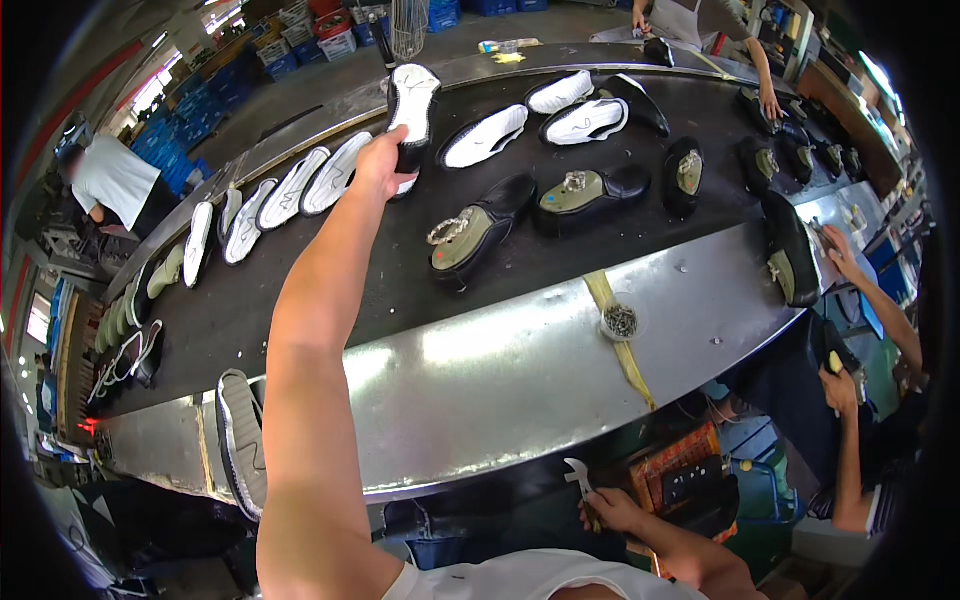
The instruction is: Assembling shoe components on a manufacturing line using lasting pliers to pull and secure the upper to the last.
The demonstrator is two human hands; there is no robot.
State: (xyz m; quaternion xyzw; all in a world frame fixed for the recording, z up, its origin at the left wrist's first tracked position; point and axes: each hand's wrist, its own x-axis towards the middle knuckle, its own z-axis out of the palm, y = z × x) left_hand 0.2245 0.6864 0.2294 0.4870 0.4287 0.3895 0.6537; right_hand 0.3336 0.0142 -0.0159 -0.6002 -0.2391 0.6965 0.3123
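My left arm stretches across the black conveyor belt [390,290]. My left hand [382,160] is closed on a shoe upper [414,95] with a white lining and dark stitched edge, tilted up at the far side of the belt. Low down by my body, my right hand [612,508] grips a hand tool with a bright metal head [577,474], which looks like pincers. White-lined uppers [485,138] lie to both sides of the left hand. Nearer me are black shoes with green insoles and nails or wire on top, such as this shoe [470,240].
A metal ledge [480,370] edges the belt, with a small tub of nails [620,321] on it. One upper [240,430] leans at its left end. At right a co-worker's hands [840,385] work near a black shoe [790,250]. Another person's hand [770,103] reaches in across the belt.
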